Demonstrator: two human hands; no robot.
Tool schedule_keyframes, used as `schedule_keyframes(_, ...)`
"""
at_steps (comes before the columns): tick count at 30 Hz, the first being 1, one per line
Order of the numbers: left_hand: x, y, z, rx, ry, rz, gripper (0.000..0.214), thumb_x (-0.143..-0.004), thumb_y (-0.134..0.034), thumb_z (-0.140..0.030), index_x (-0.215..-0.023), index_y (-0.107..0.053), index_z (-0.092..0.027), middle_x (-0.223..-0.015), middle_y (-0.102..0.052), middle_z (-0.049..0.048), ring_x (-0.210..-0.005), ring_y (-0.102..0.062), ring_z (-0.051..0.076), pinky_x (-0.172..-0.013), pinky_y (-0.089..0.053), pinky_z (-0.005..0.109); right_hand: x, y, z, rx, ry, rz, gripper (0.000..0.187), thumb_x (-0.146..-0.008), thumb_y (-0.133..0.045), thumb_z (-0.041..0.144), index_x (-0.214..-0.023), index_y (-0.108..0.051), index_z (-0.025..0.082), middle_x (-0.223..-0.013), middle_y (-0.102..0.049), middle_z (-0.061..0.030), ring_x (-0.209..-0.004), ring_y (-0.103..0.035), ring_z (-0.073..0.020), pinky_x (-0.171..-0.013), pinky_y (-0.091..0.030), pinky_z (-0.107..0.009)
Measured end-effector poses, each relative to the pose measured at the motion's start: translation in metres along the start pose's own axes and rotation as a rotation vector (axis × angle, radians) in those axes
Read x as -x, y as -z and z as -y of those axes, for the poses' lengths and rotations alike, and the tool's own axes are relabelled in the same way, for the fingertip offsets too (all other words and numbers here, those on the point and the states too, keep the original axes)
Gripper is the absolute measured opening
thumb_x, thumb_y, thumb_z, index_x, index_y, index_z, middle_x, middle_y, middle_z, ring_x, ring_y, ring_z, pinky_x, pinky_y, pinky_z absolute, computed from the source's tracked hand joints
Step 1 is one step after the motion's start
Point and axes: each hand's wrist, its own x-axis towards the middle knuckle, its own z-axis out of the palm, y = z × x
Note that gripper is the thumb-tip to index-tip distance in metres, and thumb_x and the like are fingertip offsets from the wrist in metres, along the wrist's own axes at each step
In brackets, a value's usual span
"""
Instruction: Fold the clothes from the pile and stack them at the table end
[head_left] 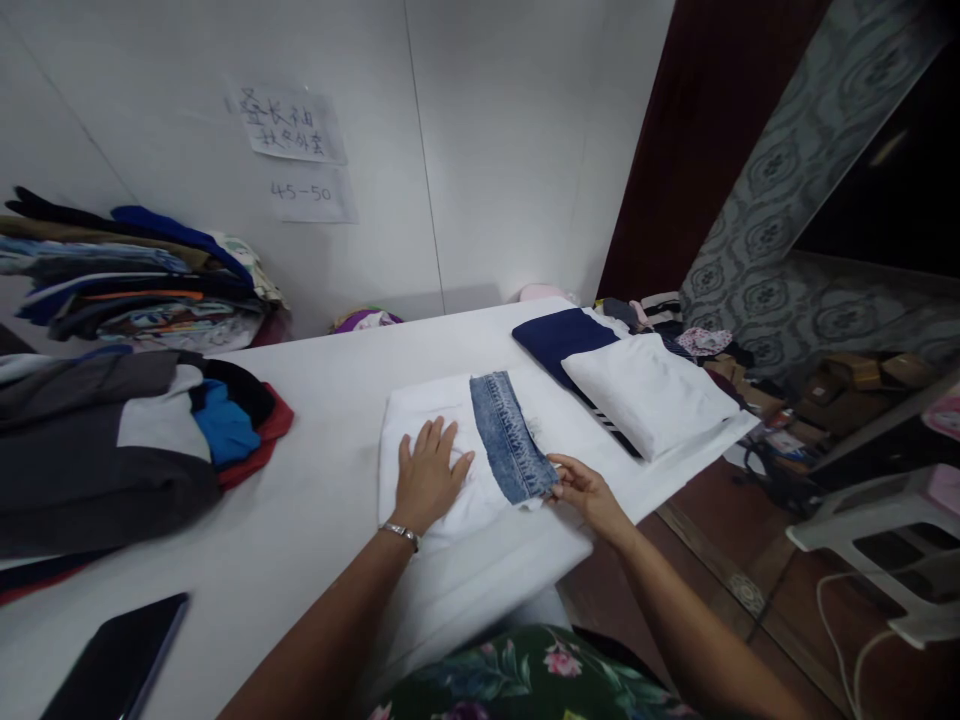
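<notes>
A white folded garment [450, 515] lies on the white-covered table, with a blue denim strip [510, 435] across its right side. My left hand [429, 475] rests flat on the white cloth with its fingers spread. At the lower right corner of the denim, my right hand [589, 492] pinches the edge between thumb and fingers. Just beyond, to the right, sit a folded white garment [649, 390] and a navy garment [559, 345] partly beneath it.
Grey, white and red clothes [97, 450] are heaped at the left, near a dark phone [116, 660]. Behind stands a tall stack of folded clothes [142, 280]. Handwritten paper signs [292, 125] hang on the wall. A white plastic stool [885, 540] stands right of the table.
</notes>
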Motion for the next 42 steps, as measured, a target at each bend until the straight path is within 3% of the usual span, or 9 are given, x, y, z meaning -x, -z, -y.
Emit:
schedule_keyframes(6,0.0,0.001,-0.001,-0.016,0.014,0.022,0.054,-0.09,-0.039,-0.047,-0.137,-0.043,-0.022,-0.148,-0.037,0.0097,-0.137,-0.028,0.028,-0.112,-0.014,0.052,0.002,0.015,0.008,0.083,0.003,-0.047,0.043,-0.069,-0.072,0.04,-0.106,-0.06,0.022,-0.068,-0.061,0.0029,-0.065,-0.056,-0.0136,-0.067,-0.043,-0.03)
schedule_keyframes(15,0.0,0.0,-0.001,-0.008,0.005,0.001,0.054,-0.09,-0.037,-0.048,-0.137,-0.043,-0.021,-0.147,-0.038,0.0104,-0.137,-0.027,0.028,-0.112,-0.013,0.053,-0.006,0.01,0.001,0.164,-0.019,-0.16,0.049,-0.065,-0.073,0.047,-0.103,-0.059,0.019,-0.06,-0.054,0.0053,-0.055,-0.047,-0.0108,-0.057,-0.037,-0.026)
schedule_keyframes(19,0.0,0.001,-0.002,-0.008,0.005,-0.002,0.054,-0.091,-0.036,-0.047,-0.137,-0.043,-0.02,-0.147,-0.038,0.0108,-0.137,-0.027,0.028,-0.112,-0.012,0.053,-0.02,0.004,0.016,0.355,0.073,-0.262,0.053,-0.071,-0.066,0.051,-0.111,-0.057,0.018,-0.07,-0.057,0.0015,-0.063,-0.051,-0.0137,-0.058,-0.04,-0.026)
schedule_keyframes(23,0.001,0.001,-0.003,-0.015,0.012,-0.005,0.053,-0.091,-0.037,-0.047,-0.137,-0.044,-0.021,-0.147,-0.037,0.0106,-0.137,-0.027,0.028,-0.112,-0.012,0.052,-0.036,-0.015,0.036,0.686,0.034,-0.233,0.069,-0.079,-0.056,0.056,-0.137,-0.041,0.023,-0.088,-0.064,-0.0032,-0.072,-0.058,-0.0177,-0.066,-0.043,-0.029)
schedule_keyframes(28,0.001,0.0,-0.002,-0.039,-0.001,-0.016,0.054,-0.091,-0.036,-0.047,-0.136,-0.043,-0.019,-0.147,-0.038,0.0106,-0.137,-0.028,0.028,-0.112,-0.015,0.053,-0.052,-0.033,0.035,1.056,0.013,-0.221,0.07,-0.084,-0.052,0.052,-0.143,-0.034,0.021,-0.078,-0.067,-0.0049,-0.073,-0.06,-0.0227,-0.065,-0.04,-0.03)
schedule_keyframes(33,0.002,-0.001,-0.002,-0.064,-0.015,-0.029,0.054,-0.092,-0.033,-0.047,-0.137,-0.043,-0.018,-0.146,-0.039,0.0111,-0.136,-0.03,0.028,-0.11,-0.018,0.054,-0.06,-0.021,0.01,0.878,0.046,-0.249,0.053,-0.086,-0.048,0.046,-0.132,-0.049,0.02,-0.066,-0.063,0.0001,-0.064,-0.057,-0.0181,-0.058,-0.038,-0.027)
schedule_keyframes(38,0.002,-0.002,-0.001,-0.067,-0.026,-0.041,0.053,-0.092,-0.034,-0.047,-0.136,-0.043,-0.019,-0.146,-0.039,0.0111,-0.136,-0.03,0.028,-0.11,-0.019,0.054,-0.062,-0.006,-0.012,0.599,0.056,-0.288,0.038,-0.083,-0.047,0.047,-0.099,-0.065,0.018,-0.066,-0.062,0.0003,-0.059,-0.053,-0.0151,-0.053,-0.038,-0.025)
schedule_keyframes(42,0.002,-0.003,-0.001,-0.068,-0.029,-0.047,0.053,-0.092,-0.034,-0.047,-0.136,-0.043,-0.019,-0.146,-0.04,0.0108,-0.135,-0.031,0.028,-0.109,-0.02,0.054,-0.063,-0.004,-0.008,0.724,0.05,-0.28,0.032,-0.082,-0.047,0.043,-0.094,-0.065,0.019,-0.064,-0.061,0.0004,-0.057,-0.053,-0.0158,-0.054,-0.04,-0.027)
